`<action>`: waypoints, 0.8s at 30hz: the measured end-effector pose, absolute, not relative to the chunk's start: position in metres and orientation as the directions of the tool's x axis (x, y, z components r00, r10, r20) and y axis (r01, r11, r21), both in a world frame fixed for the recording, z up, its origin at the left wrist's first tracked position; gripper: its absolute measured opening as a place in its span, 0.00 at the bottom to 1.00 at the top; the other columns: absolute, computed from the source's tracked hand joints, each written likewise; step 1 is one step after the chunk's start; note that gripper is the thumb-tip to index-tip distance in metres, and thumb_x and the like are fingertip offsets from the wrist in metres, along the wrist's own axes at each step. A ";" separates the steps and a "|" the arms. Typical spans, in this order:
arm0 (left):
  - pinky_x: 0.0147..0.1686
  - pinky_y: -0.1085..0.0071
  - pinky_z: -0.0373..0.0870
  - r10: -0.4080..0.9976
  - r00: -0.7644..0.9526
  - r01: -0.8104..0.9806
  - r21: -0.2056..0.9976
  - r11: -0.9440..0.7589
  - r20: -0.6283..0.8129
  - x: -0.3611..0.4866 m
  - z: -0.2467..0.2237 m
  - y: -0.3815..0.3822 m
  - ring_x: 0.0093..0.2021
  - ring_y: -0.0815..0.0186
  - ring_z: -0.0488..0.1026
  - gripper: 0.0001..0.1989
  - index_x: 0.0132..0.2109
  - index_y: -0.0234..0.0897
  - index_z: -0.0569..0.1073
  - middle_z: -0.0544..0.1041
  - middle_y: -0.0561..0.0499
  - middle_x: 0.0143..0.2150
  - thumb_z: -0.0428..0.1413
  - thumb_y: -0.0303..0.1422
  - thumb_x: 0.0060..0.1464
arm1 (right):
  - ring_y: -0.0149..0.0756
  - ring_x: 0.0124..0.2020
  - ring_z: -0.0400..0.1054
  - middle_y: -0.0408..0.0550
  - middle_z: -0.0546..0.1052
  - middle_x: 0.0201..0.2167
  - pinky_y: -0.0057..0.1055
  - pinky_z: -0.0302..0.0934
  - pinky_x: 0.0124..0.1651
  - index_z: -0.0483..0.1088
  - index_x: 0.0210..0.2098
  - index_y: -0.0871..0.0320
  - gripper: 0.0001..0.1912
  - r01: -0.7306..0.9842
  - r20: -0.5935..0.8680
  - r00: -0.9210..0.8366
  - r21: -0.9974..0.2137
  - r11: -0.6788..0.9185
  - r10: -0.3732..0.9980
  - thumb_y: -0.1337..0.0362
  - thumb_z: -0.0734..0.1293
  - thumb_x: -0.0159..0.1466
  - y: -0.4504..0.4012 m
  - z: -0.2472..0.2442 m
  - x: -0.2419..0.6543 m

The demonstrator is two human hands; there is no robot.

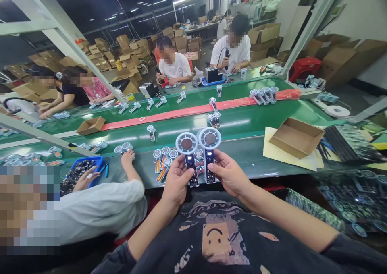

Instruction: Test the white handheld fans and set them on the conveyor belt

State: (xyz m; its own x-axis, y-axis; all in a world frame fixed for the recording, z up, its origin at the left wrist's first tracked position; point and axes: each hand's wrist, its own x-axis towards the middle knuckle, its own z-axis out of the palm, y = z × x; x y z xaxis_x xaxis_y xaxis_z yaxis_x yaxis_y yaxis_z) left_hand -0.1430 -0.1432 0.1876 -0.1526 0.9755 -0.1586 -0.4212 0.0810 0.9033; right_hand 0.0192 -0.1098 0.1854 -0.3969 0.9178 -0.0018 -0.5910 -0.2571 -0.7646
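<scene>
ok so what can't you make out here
Head view:
Backs of left held unit and right held unit: turned away from camera.
Unit behind them: partly covered by both.
Dark parts in blue tray: too small, jumbled.
Lower-right units: cut off by edge.

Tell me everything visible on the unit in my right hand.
The unit looks like pale blue plastic: a round, spoked ring around a brown disc, above a narrow handle. A black circuit board with a white patch runs along the handle. Held near upright, facing the camera, it is close beside the other held unit; whether their rings touch is unclear. The right hand grips the handle, thumb on the board.
</scene>
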 end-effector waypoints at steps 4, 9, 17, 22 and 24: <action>0.53 0.52 0.77 0.982 -0.121 -0.417 0.905 0.083 -0.145 -0.133 0.190 -0.149 0.52 0.52 0.79 0.32 0.52 0.43 0.72 0.78 0.44 0.55 0.74 0.38 0.40 | 0.40 0.41 0.79 0.46 0.83 0.43 0.40 0.75 0.47 0.76 0.51 0.50 0.27 -0.599 -0.014 -0.386 -0.757 -0.262 0.922 0.59 0.81 0.53 -0.114 0.182 0.030; 0.53 0.51 0.77 0.985 -0.125 -0.415 0.908 0.058 -0.120 -0.122 0.187 -0.155 0.54 0.51 0.78 0.32 0.52 0.43 0.72 0.78 0.45 0.55 0.74 0.39 0.40 | 0.40 0.40 0.78 0.46 0.83 0.43 0.41 0.75 0.47 0.75 0.52 0.50 0.28 -0.595 -0.010 -0.404 -0.757 -0.271 0.915 0.59 0.81 0.53 -0.121 0.182 0.039; 0.53 0.51 0.77 0.989 -0.081 -0.442 0.894 0.072 -0.120 -0.103 0.189 -0.160 0.52 0.52 0.79 0.28 0.50 0.44 0.73 0.80 0.47 0.51 0.73 0.41 0.42 | 0.41 0.44 0.78 0.46 0.81 0.47 0.42 0.75 0.49 0.76 0.49 0.50 0.26 -0.627 -0.007 -0.348 -0.742 -0.238 0.937 0.61 0.81 0.52 -0.134 0.180 0.056; 0.56 0.53 0.75 0.988 -0.077 -0.410 0.908 0.090 -0.132 -0.095 0.189 -0.163 0.53 0.53 0.78 0.31 0.50 0.43 0.72 0.80 0.47 0.52 0.74 0.40 0.40 | 0.42 0.45 0.77 0.46 0.80 0.49 0.42 0.75 0.47 0.76 0.50 0.49 0.27 -0.634 -0.016 -0.329 -0.737 -0.233 0.944 0.61 0.81 0.52 -0.140 0.176 0.064; 0.54 0.53 0.76 0.988 -0.070 -0.396 0.913 0.096 -0.134 -0.092 0.190 -0.164 0.52 0.54 0.79 0.31 0.50 0.43 0.71 0.80 0.47 0.51 0.75 0.39 0.40 | 0.42 0.45 0.77 0.46 0.80 0.49 0.42 0.75 0.47 0.75 0.51 0.49 0.27 -0.635 -0.021 -0.326 -0.736 -0.235 0.945 0.61 0.81 0.53 -0.142 0.176 0.066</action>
